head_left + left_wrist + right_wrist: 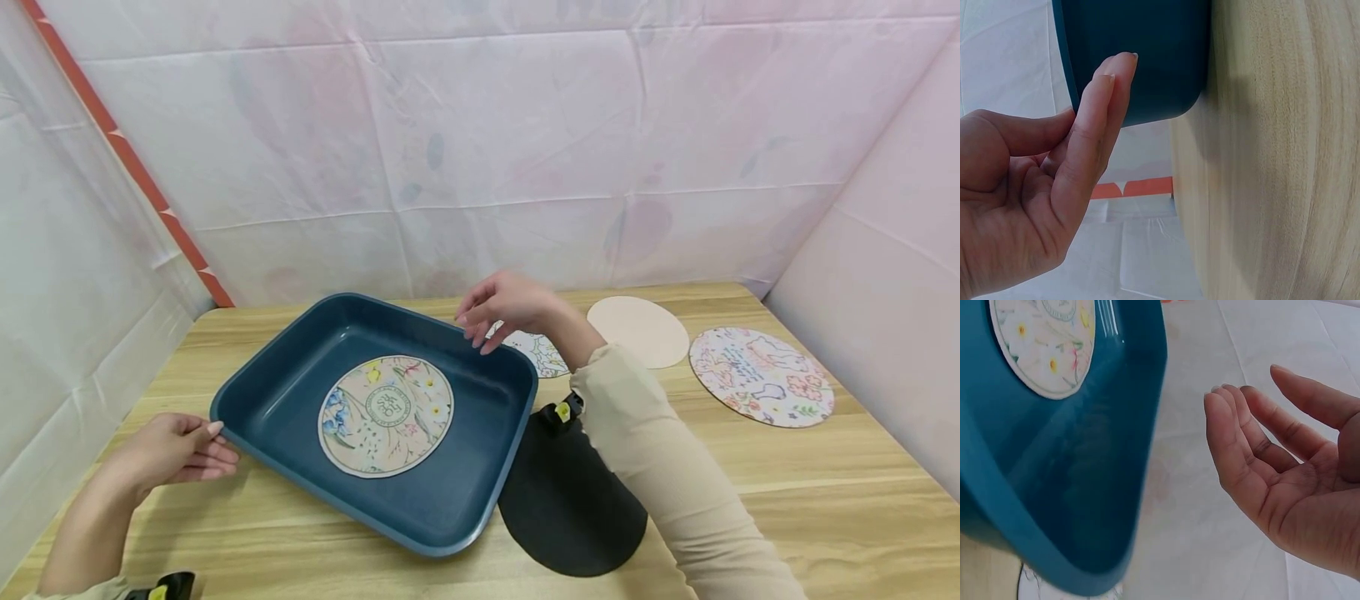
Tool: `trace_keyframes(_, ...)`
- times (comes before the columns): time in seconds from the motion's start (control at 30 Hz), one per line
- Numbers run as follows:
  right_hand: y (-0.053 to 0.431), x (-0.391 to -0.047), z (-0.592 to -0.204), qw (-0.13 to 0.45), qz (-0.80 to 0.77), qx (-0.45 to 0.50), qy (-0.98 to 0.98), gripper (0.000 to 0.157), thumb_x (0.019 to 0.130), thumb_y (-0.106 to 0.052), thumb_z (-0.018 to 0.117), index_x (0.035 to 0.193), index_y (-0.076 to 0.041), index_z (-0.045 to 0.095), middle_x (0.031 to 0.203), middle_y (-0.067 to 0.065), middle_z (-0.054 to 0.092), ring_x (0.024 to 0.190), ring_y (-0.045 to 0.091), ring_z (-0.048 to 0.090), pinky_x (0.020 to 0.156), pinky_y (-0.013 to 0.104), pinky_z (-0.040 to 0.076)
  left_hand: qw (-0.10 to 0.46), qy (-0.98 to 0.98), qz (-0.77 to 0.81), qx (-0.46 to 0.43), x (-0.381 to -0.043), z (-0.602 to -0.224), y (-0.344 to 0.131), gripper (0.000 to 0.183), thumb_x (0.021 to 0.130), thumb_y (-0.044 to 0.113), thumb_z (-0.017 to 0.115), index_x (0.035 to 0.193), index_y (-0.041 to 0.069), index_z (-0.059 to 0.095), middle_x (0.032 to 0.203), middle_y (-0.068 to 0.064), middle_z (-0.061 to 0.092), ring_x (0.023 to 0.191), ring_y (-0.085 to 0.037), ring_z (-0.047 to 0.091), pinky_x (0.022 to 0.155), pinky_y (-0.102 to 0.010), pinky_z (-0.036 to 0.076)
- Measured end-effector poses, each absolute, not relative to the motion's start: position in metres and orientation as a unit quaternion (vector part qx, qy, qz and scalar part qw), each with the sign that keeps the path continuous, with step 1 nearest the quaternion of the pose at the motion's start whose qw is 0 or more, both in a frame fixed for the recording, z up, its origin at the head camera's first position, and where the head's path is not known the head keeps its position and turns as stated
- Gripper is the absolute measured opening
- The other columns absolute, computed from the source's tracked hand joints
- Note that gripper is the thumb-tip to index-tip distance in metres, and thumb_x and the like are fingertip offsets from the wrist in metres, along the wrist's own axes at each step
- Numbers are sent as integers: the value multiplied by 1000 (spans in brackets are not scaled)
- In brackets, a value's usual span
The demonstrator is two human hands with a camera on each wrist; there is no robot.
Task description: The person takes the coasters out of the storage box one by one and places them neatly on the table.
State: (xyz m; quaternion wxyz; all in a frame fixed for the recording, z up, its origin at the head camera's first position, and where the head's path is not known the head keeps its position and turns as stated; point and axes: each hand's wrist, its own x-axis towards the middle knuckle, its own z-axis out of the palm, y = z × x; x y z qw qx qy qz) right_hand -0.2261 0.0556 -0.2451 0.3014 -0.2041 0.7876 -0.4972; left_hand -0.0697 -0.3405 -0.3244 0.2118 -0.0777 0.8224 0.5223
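Note:
A deep blue rectangular tray (480, 417) stands at an angle on the table, with a round floral mat (386, 417) lying flat inside. My left hand (168, 454) pinches the tray's left corner; in the left wrist view the thumb is on the rim and the fingers lie along the outer wall (1154, 81). Over the far right rim hovers my right hand (513, 304), its fingers relaxed and loosely bent. The right wrist view shows that hand (1285, 462) apart from the tray, holding nothing.
Right of the tray lie a black round mat (573, 500), partly under the right forearm, a cream mat (637, 332) and a patterned mat (761, 377). Another patterned mat (543, 354) is partly hidden behind the tray. Pale fabric walls (502, 150) enclose the table.

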Motion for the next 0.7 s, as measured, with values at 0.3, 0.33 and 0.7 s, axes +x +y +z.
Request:
trace_keyframes(0.3,43,-225,-254,315,-505,-206,777,22,87,-7,61,103,8,61,84,19,62,69,28,61,68,44,55,215,817,530,-74,-71,-327,-343,35,100,5,23,96,-22,45,83,-16,65,74,-22,66,70,-33,56)
trace_keyframes(0.33,41,-225,-255,316,-507,-207,775,20,87,-7,61,102,7,62,84,19,61,69,28,61,68,44,55,215,816,531,-76,-71,-327,-343,35,100,6,23,97,-22,45,83,-16,65,75,-22,66,70,-33,56)
trace_keyframes(0.7,23,-221,-260,324,-516,-207,765,15,87,-5,61,99,3,65,83,18,62,67,27,61,67,44,56,219,809,540,-73,-70,-329,-345,37,100,7,24,98,-22,47,83,-15,65,77,-22,66,71,-33,55)
